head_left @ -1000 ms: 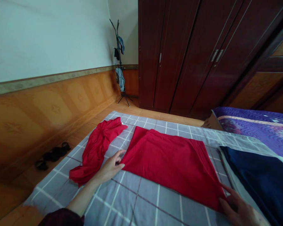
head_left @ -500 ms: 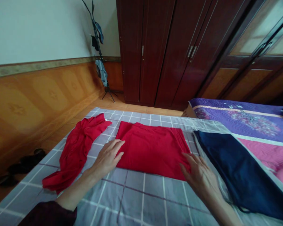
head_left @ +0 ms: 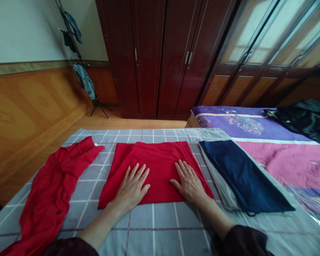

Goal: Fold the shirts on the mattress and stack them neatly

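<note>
A folded red garment (head_left: 160,156) lies flat on the grey checked bed cover (head_left: 149,231). My left hand (head_left: 133,186) rests on its lower left part, palm down with the fingers spread. On its right part lies my right hand (head_left: 189,179), also flat, fingers extended and thumb apart. Neither hand grips anything. Left of them is a crumpled red garment (head_left: 54,185). To the right, a folded dark blue garment (head_left: 248,177) lies on top of some light grey cloth (head_left: 224,188).
Beyond the bed stand a dark red wardrobe (head_left: 149,64) and a coat rack (head_left: 74,46) with hanging clothes. At the right is a purple and pink bedspread (head_left: 282,160) with a dark cloth heap (head_left: 304,119).
Both hands have moved inward from the side edges of the folded red garment and now lie flat on it. The view has turned to the right.
</note>
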Action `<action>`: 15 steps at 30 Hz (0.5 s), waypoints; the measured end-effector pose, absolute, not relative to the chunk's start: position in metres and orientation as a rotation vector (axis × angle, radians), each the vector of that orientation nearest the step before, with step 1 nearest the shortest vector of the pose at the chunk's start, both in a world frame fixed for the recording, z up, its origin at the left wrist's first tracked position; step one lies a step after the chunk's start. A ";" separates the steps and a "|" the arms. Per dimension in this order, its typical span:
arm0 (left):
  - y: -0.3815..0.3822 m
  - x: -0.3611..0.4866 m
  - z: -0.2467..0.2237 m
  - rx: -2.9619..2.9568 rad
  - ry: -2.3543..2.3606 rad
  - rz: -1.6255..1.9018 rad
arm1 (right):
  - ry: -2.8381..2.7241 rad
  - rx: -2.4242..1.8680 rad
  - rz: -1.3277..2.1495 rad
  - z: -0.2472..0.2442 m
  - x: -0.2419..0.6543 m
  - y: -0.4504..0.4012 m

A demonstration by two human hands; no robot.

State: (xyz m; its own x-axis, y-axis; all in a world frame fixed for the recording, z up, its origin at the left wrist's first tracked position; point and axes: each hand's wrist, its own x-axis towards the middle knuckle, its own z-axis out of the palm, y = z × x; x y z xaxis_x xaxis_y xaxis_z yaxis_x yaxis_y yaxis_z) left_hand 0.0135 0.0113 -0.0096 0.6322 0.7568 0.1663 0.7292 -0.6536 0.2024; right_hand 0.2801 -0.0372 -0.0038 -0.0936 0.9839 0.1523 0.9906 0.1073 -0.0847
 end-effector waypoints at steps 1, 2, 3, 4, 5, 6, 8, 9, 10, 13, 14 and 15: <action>0.012 0.014 -0.010 2.737 1.246 0.374 | -2.132 -2.091 -0.104 -0.005 0.296 -0.041; 0.012 0.014 -0.011 2.743 1.240 0.390 | -2.062 -2.176 -0.139 -0.005 0.308 -0.045; 0.013 0.014 -0.012 2.748 1.233 0.409 | -2.002 -2.237 -0.175 -0.004 0.314 -0.047; 0.013 0.014 -0.013 2.751 1.226 0.423 | -1.964 -2.262 -0.208 -0.003 0.315 -0.049; 0.013 0.015 -0.014 2.752 1.220 0.435 | -1.957 -2.244 -0.234 -0.001 0.310 -0.049; 0.014 0.015 -0.015 2.751 1.216 0.444 | -1.985 -2.186 -0.248 0.002 0.300 -0.048; 0.014 0.014 -0.017 2.752 1.209 0.456 | -2.128 -1.981 -0.206 0.005 0.273 -0.041; 0.014 0.014 -0.018 2.755 1.209 0.459 | -2.228 -1.858 -0.144 0.007 0.259 -0.034; 0.014 0.014 -0.018 2.759 1.211 0.462 | -2.326 -1.743 -0.067 0.008 0.249 -0.026; 0.014 0.014 -0.017 2.762 1.222 0.452 | -2.453 -1.659 0.095 0.011 0.244 0.005; 0.014 0.014 -0.016 2.757 1.225 0.437 | -2.409 -1.761 0.092 0.012 0.251 0.016; 0.013 0.014 -0.015 2.749 1.224 0.420 | -2.321 -1.913 0.062 0.013 0.259 0.026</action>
